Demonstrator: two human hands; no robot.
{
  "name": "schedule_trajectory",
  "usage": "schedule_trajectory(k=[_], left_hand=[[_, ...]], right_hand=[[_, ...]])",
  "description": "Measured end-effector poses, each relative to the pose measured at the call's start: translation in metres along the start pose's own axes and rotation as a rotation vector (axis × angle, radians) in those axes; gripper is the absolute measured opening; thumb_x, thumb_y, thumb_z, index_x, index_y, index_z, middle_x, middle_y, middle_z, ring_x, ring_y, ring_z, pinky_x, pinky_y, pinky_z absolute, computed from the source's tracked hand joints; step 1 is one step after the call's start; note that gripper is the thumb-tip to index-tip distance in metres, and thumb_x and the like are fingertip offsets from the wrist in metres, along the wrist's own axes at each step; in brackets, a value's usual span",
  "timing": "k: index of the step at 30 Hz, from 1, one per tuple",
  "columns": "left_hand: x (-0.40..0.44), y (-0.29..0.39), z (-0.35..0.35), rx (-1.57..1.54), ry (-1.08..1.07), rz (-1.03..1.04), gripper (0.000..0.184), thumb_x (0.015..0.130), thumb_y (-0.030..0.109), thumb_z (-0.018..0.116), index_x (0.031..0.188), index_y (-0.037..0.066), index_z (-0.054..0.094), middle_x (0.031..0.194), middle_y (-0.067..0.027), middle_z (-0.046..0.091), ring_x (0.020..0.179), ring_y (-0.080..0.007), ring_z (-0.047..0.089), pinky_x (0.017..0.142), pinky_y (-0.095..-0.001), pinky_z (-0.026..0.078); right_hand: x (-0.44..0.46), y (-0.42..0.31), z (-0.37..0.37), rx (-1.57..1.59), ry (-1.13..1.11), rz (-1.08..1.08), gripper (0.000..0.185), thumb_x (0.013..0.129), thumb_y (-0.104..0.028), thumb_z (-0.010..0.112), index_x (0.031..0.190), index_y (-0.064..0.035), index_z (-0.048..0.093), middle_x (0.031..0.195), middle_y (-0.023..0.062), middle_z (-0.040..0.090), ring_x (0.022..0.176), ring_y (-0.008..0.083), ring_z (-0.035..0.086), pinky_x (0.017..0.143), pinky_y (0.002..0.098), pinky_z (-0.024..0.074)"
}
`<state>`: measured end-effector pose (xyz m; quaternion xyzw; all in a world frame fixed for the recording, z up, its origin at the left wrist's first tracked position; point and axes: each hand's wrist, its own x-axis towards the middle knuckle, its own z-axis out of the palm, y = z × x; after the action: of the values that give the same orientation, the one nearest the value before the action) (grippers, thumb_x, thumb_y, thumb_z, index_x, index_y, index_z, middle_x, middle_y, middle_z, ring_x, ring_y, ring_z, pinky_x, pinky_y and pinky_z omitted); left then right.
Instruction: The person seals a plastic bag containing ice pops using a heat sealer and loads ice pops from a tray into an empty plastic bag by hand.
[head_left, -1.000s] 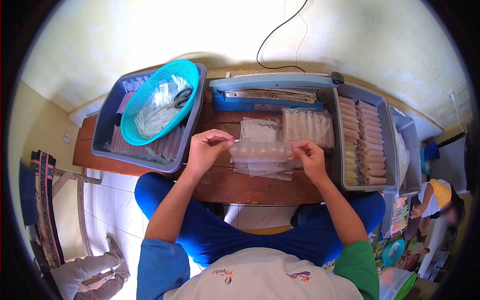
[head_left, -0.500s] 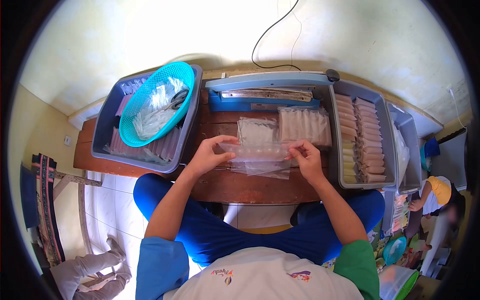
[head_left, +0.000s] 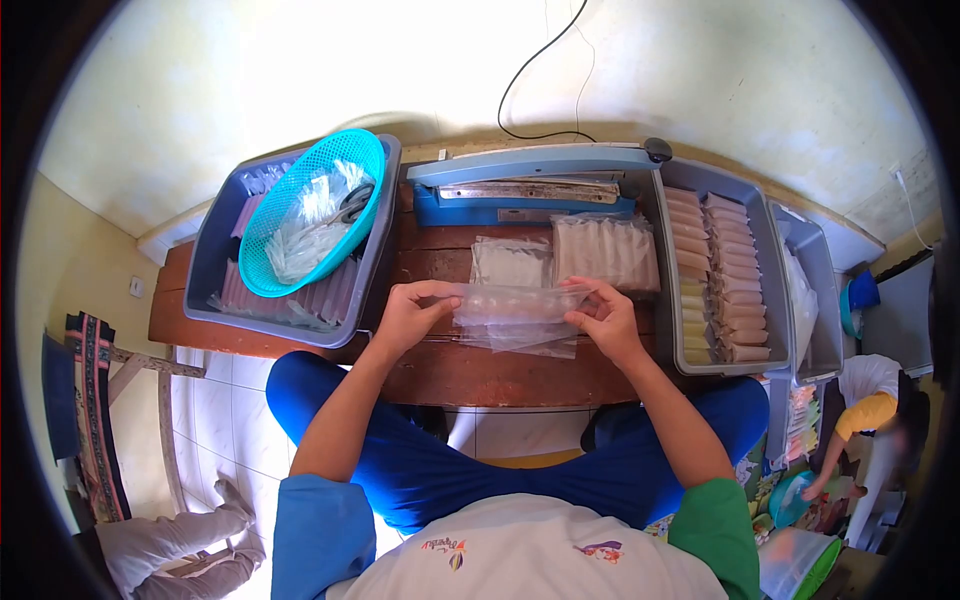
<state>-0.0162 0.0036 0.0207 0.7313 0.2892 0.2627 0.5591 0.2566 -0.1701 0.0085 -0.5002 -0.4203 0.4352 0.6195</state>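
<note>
Between my hands a clear plastic sleeve [head_left: 512,302] is stretched sideways over the brown wooden table [head_left: 470,378]. My left hand [head_left: 415,315] pinches its left end, and my right hand [head_left: 605,318] pinches the right end. Flat clear plastic sheets [head_left: 545,342] lie just below the sleeve. Behind it are a small stack of clear packets [head_left: 508,262] and a larger pack of filled brownish tubes [head_left: 605,252], both lying flat.
A blue sealer-like device [head_left: 525,190] stands at the back. At left, a turquoise basket [head_left: 262,215] with scissors rests on a grey bin [head_left: 345,325]. Another grey bin [head_left: 725,368] at right holds rows of filled tubes. A person [head_left: 865,400] bends at far right.
My right fingers have shifted their hold on the sleeve's right end, and both hands still stretch it. The person at far right has leaned down, with an arm reaching to a turquoise bowl.
</note>
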Motion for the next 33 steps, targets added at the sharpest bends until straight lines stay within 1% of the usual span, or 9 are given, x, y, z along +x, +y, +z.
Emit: schedule_trajectory(k=[6,9,11,15,17,21,27,31,33], left_hand=[[-0.001,0.003,0.002,0.01,0.012,-0.028,0.014,0.083,-0.002,0.068,0.096,-0.004,0.072,0.099,-0.0112,0.071,0.092,-0.0154,0.065,0.085,-0.028,0.051],[-0.001,0.012,0.003,0.009,0.037,-0.008,0.013,0.081,-0.004,0.068,0.092,-0.004,0.073,0.095,-0.0114,0.072,0.089,-0.0158,0.066,0.084,-0.028,0.051],[-0.001,0.01,0.003,-0.025,0.06,-0.016,0.012,0.08,-0.004,0.068,0.09,-0.004,0.074,0.093,-0.0115,0.072,0.087,-0.0159,0.066,0.083,-0.0279,0.052],[-0.004,0.006,0.006,-0.161,0.125,-0.07,0.011,0.078,-0.003,0.069,0.088,-0.003,0.074,0.09,-0.0118,0.072,0.084,-0.0158,0.067,0.082,-0.0278,0.052],[-0.004,0.004,0.007,-0.164,0.139,-0.09,0.01,0.078,-0.003,0.069,0.087,-0.003,0.074,0.091,-0.012,0.072,0.084,-0.0156,0.067,0.082,-0.0274,0.052],[-0.003,0.01,0.007,-0.263,0.16,-0.19,0.009,0.078,-0.002,0.069,0.086,-0.004,0.073,0.087,-0.0104,0.072,0.08,-0.0132,0.066,0.077,-0.0256,0.052],[-0.003,0.01,0.004,-0.291,0.158,-0.18,0.01,0.08,-0.002,0.069,0.088,-0.003,0.072,0.08,-0.0063,0.069,0.072,-0.0102,0.062,0.071,-0.0245,0.051],[-0.005,0.009,0.004,-0.288,0.187,-0.17,0.009,0.08,-0.001,0.069,0.088,-0.003,0.072,0.08,-0.0066,0.07,0.073,-0.011,0.063,0.072,-0.0246,0.051],[-0.006,0.009,0.002,-0.252,0.14,-0.172,0.009,0.081,0.0,0.069,0.09,-0.001,0.071,0.089,-0.009,0.07,0.081,-0.0121,0.064,0.079,-0.0263,0.051]], right_hand=[[0.002,0.002,0.0,-0.111,0.008,0.076,0.04,0.082,0.004,0.069,0.121,0.0034,0.06,0.117,0.0103,0.064,0.107,0.0155,0.06,0.091,0.0283,0.0505],[0.002,0.008,-0.001,-0.212,0.019,0.12,0.028,0.085,0.002,0.068,0.112,0.0035,0.066,0.11,0.0097,0.068,0.098,0.0137,0.063,0.087,0.027,0.0515],[0.002,0.008,0.001,-0.228,0.099,0.028,0.019,0.085,0.003,0.066,0.104,0.0036,0.069,0.103,0.0114,0.07,0.092,0.0139,0.065,0.084,0.0272,0.0523],[0.003,0.011,-0.001,-0.154,0.125,0.058,0.013,0.084,0.004,0.066,0.096,0.0041,0.071,0.103,0.0131,0.07,0.091,0.0147,0.066,0.082,0.0279,0.0527],[0.004,0.02,-0.004,-0.248,0.134,-0.096,0.01,0.083,0.006,0.066,0.091,0.0047,0.071,0.102,0.0137,0.071,0.091,0.0161,0.066,0.083,0.028,0.0525],[0.005,0.023,-0.003,-0.183,0.139,-0.099,0.01,0.083,0.006,0.065,0.09,0.0049,0.071,0.101,0.0141,0.071,0.092,0.0173,0.066,0.084,0.0283,0.0524],[0.005,0.024,-0.005,-0.188,0.132,-0.109,0.01,0.082,0.007,0.065,0.091,0.0048,0.07,0.101,0.0149,0.07,0.092,0.0177,0.066,0.084,0.0283,0.0523],[0.004,0.023,-0.003,-0.171,0.133,-0.1,0.01,0.082,0.007,0.064,0.091,0.0049,0.07,0.101,0.015,0.07,0.093,0.018,0.066,0.084,0.0286,0.0522],[0.003,0.021,-0.003,-0.164,0.132,-0.095,0.01,0.082,0.007,0.064,0.091,0.0049,0.07,0.101,0.015,0.07,0.093,0.0181,0.066,0.085,0.0288,0.0522]])
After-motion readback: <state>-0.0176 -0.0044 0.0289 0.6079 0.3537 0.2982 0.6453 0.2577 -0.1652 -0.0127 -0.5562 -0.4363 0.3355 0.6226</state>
